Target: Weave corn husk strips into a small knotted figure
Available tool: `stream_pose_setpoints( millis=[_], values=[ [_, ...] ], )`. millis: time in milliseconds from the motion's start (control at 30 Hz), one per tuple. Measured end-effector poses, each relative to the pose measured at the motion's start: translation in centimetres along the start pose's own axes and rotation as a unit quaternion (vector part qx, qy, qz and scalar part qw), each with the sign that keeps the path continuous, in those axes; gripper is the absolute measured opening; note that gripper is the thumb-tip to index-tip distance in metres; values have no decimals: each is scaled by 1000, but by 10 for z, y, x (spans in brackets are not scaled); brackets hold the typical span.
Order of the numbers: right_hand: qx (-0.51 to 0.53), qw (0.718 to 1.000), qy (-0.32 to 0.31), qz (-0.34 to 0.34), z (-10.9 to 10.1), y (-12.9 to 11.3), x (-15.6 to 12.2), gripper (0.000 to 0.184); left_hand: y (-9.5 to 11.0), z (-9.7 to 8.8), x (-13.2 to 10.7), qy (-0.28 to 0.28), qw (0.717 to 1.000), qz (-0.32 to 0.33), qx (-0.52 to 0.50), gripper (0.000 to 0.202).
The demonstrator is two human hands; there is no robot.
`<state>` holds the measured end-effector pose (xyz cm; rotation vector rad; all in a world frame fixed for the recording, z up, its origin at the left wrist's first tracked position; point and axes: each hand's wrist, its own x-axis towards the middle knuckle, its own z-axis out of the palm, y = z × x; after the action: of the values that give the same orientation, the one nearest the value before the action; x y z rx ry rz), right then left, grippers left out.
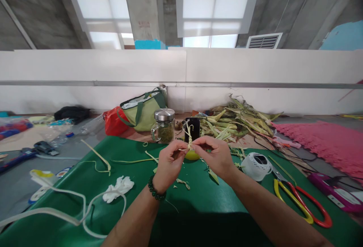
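Note:
My left hand (pixel 169 162) and my right hand (pixel 214 155) meet above the green mat (pixel 85 186), both pinching a thin pale leaf strip (pixel 188 135) that stands up between the fingertips. A dark bead bracelet (pixel 155 191) circles my left wrist. Just behind the fingers sits a small yellow-green round thing (pixel 192 155), partly hidden by my hands. Bits of cut leaf (pixel 183 182) lie on the mat under my hands.
A glass jar with a metal lid (pixel 163 126) and a black phone (pixel 193 128) stand behind my hands. A pile of dried leaves (pixel 235 120) lies at the back right. A white thread spool (pixel 255 165) and red-and-yellow scissors (pixel 300 201) rest to the right, white cord (pixel 70 216) to the left.

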<state>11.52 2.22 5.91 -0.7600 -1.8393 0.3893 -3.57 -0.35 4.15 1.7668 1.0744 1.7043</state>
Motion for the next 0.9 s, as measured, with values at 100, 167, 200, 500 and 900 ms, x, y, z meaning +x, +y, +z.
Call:
stream_pose_setpoints(
  millis=[100,167,200,500,900],
  values=[
    [-47,997,13,-64,0,-2,0,10,1,2,0,6,1000,-16,-19,7],
    [-84,988,24,-130,0,-3,0,13,1,3,-1,5,999,-23,-37,7],
    [-98,983,27,-156,0,-4,0,14,1,4,-1,3,999,-22,-43,6],
    [-201,953,-1,-229,-1,-4,-3,23,0,7,-6,6,1000,17,20,3],
    [34,998,-42,22,-1,0,3,8,0,6,-8,2,999,14,51,6]
  ],
)
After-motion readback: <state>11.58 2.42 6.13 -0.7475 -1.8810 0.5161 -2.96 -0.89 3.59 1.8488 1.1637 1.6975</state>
